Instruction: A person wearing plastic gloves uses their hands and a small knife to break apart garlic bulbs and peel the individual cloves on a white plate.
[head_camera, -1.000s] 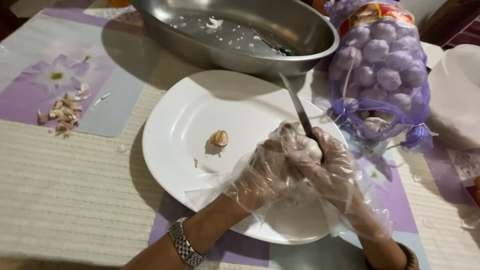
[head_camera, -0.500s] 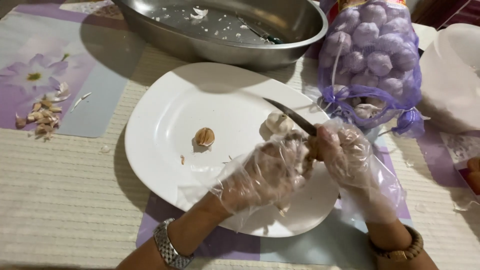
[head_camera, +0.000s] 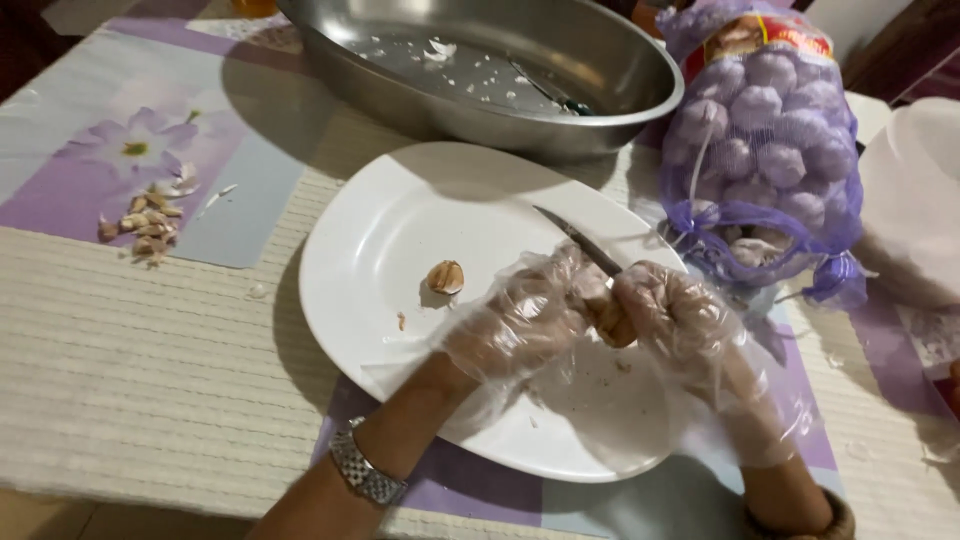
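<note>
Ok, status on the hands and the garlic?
Left hand gloved, pinching the garlic clove. Right hand gloved, gripping the knife, over the white plate. Loose peel piece alongside; nothing blocking.

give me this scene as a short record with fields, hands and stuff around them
left hand: clear-gloved left hand pinching a small garlic piece, over the plate
right hand: clear-gloved right hand gripping a small dark-bladed knife
plate: round white plate with one loose garlic clove
behind: large steel bowl
right side: purple mesh bag of garlic bulbs
left side: heap of garlic peelings on the floral tablecloth
</note>
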